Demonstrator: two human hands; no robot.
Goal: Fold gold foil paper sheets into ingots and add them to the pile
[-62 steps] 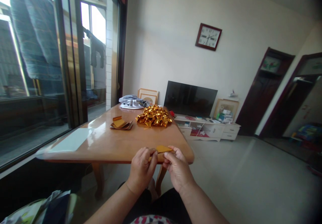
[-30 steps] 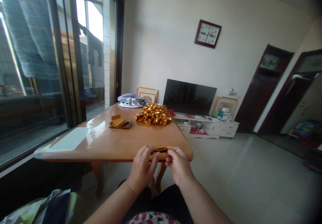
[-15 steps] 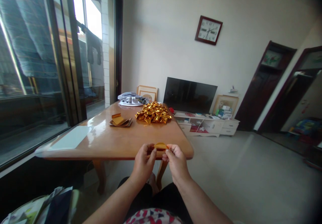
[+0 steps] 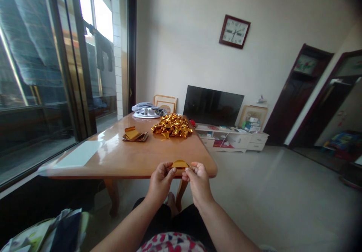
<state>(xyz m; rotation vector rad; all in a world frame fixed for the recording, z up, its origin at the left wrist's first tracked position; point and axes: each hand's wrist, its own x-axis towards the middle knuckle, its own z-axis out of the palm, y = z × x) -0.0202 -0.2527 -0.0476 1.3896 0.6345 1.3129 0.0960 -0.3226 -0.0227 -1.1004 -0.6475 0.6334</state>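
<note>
A small folded piece of gold foil paper is pinched between my left hand and my right hand, just in front of the near edge of the wooden table. Both hands grip it by the fingertips, one on each end. Farther back on the table lies a pile of folded gold foil pieces. To its left sits a short stack of flat foil sheets.
A white sheet lies at the table's near left and folded cloth at its far end. Glass doors run along the left. A television on a low white cabinet stands beyond the table, and open tiled floor spreads to the right.
My hands kept working the gold paper: it went from a flat strip to a smaller, peaked fold. Both hands rose slightly and stayed at the table's near edge.
</note>
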